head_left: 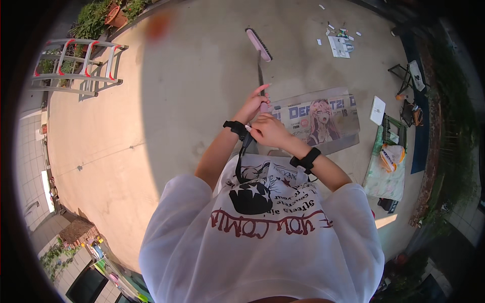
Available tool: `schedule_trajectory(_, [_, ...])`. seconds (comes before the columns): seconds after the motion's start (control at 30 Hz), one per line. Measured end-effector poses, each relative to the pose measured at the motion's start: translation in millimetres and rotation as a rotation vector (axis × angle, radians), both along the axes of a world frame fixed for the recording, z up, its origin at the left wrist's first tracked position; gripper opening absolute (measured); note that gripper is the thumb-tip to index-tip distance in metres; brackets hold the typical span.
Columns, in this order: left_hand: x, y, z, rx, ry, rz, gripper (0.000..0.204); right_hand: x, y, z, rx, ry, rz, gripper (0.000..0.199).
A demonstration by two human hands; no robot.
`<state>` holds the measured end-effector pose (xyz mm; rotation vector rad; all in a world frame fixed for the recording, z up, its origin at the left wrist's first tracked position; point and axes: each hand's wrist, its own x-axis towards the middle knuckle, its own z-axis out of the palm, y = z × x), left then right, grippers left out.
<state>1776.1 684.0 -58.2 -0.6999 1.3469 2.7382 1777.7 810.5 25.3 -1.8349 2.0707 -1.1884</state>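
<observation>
A long-handled floor brush (258, 44) has a narrow pink head with dark bristles, which rests on the floor ahead. Its thin dark handle leads back to my left hand (250, 107), whose fingers are wrapped round it with one fingertip stretched forward. Close behind it and to the right, my right hand (274, 131) is closed around the near part of the handle, which its fingers largely hide. Beside my right hand lies a broad cardboard panel (348, 144) with a printed cartoon figure. Both wrists wear black bands, and a dark strap (240, 159) hangs below my hands.
White paper and small scraps (340, 46) lie at the far right. A ladder (76, 65) stands at left by potted plants (91, 20). Along the right are a folding stool (401, 76), a white board (377, 110) and a cloth-covered seat (386, 177) bearing a plastic bag.
</observation>
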Motion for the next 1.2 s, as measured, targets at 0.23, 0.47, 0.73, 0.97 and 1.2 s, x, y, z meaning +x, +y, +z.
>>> schedule_trajectory(0.23, [-5.4,-72.3,-49.7,0.016,-0.079,-0.118,0.045,-43.3,-73.6,-42.5,0.233,-0.556,0.047,0.030])
schedule_trajectory(0.47, [5.3,-94.6,-143.7,0.700,0.037,-0.356,0.033,-74.8,-89.5,-56.3,0.273,-0.937,-0.064,0.035])
schedule_trajectory(0.73, [-55.7,-65.6,-47.4,0.144,-0.396,-0.410,0.028,-132.8,-66.3,21.9,0.287,-0.697,-0.100,0.031])
schedule_trajectory(0.97, [-276.3,-30.0,-56.2,-0.041,-0.336,-0.557,0.029,-335.6,-35.8,-11.9,0.251,-0.538,-0.141,0.025])
schedule_trajectory(1.2, [-468.9,17.8,-39.9,-0.443,0.214,-0.795,0.030,-461.7,19.6,2.9,0.222,-0.097,-0.396,0.023])
